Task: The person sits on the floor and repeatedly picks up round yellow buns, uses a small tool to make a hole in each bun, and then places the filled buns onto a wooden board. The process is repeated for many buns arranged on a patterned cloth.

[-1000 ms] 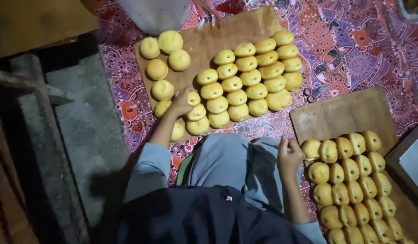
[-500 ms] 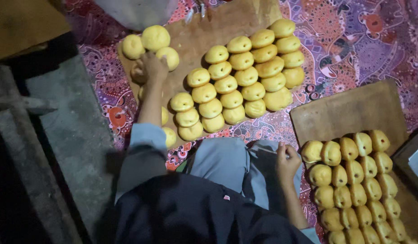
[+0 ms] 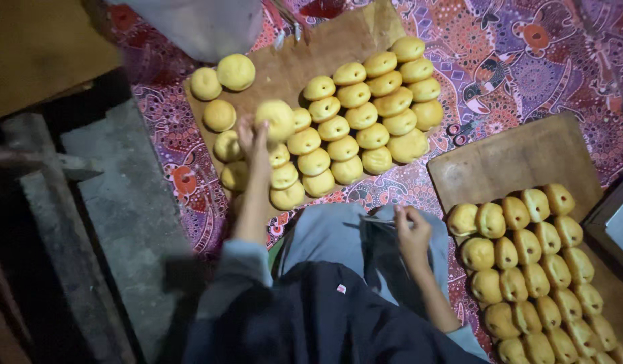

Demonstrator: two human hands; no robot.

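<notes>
The person sits on the floor over a patterned cloth in purple, red and white that covers most of the ground. On the cloth lie two brown boards. The far board carries rows of round yellow dough balls packed close together, with a few looser ones at its left end. The near board at the right is bare at its top and holds tight rows of darker yellow pieces lower down. The left hand is stretched out over the far board, its fingers closed around one dough ball, which sits lifted just above the left edge of the rows. The right hand rests on the lap, loosely curled on a thin dark object too small to identify. To the left of the cloth lies rough grey concrete with a dark gap beside it. The room is dim.
</notes>
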